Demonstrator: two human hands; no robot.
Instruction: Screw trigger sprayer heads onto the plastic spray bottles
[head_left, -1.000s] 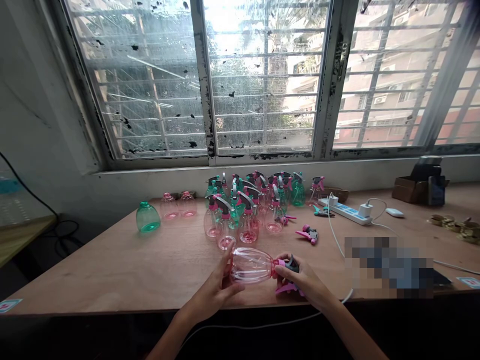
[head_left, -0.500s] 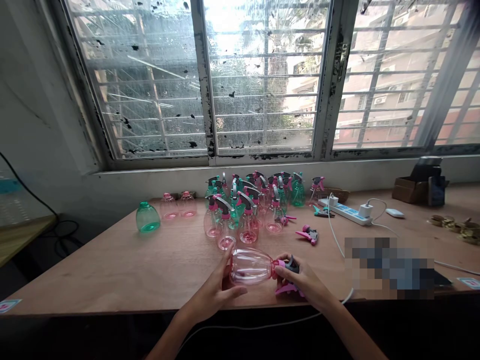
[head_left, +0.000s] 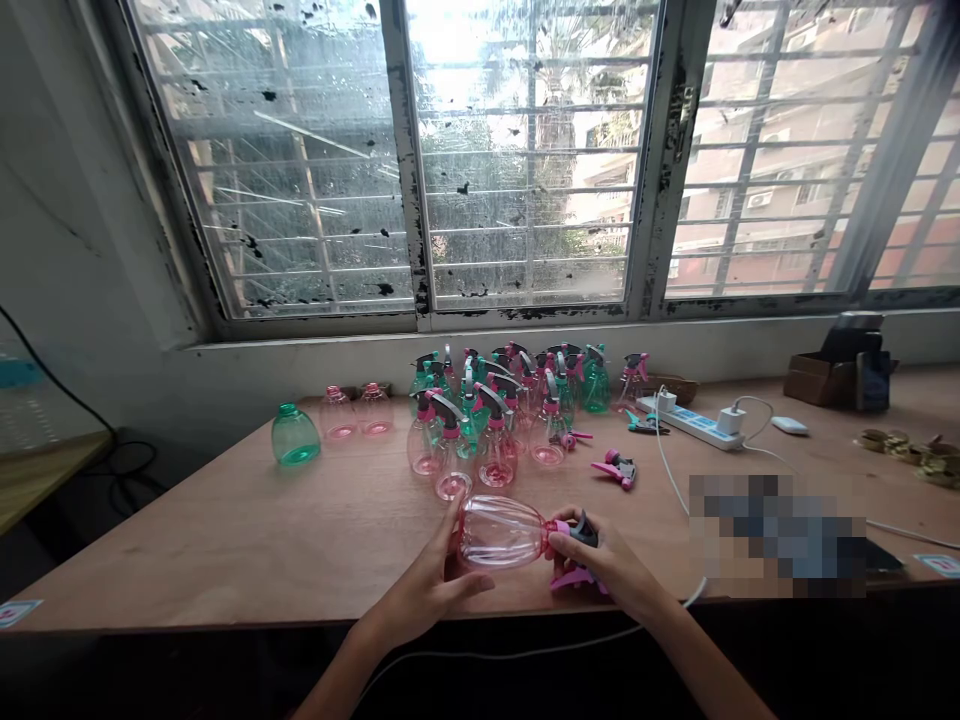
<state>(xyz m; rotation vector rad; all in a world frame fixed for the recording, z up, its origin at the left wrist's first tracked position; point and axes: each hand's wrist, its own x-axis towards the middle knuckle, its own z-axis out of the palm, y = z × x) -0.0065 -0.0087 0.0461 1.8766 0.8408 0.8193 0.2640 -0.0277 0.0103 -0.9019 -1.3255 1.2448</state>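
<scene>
A clear pink spray bottle [head_left: 501, 532] lies sideways between my hands above the table's front part. Its base end rests against my left hand [head_left: 435, 575], whose thumb and fingers curve around it. At the neck, my right hand [head_left: 604, 560] is closed on the pink and grey trigger spray head [head_left: 574, 530]; head and bottle neck meet there. Just beyond the held bottle stand several pink and green spray bottles [head_left: 496, 450] with heads on, packed close together. Loose spray heads lie to the right, one pink and grey [head_left: 618, 469], one teal [head_left: 646, 424].
On the left stand a green bottle [head_left: 295, 436] and two pink bottles [head_left: 339, 412] without heads. A power strip [head_left: 694, 425] with a white cable runs across the right side. Farther right are a mouse [head_left: 790, 426], a cardboard box [head_left: 814, 380] and a blurred patch.
Both hands hold nearly the same pose. The bottle has turned slightly about its long axis, with its reflections shifted; nothing else has moved.
</scene>
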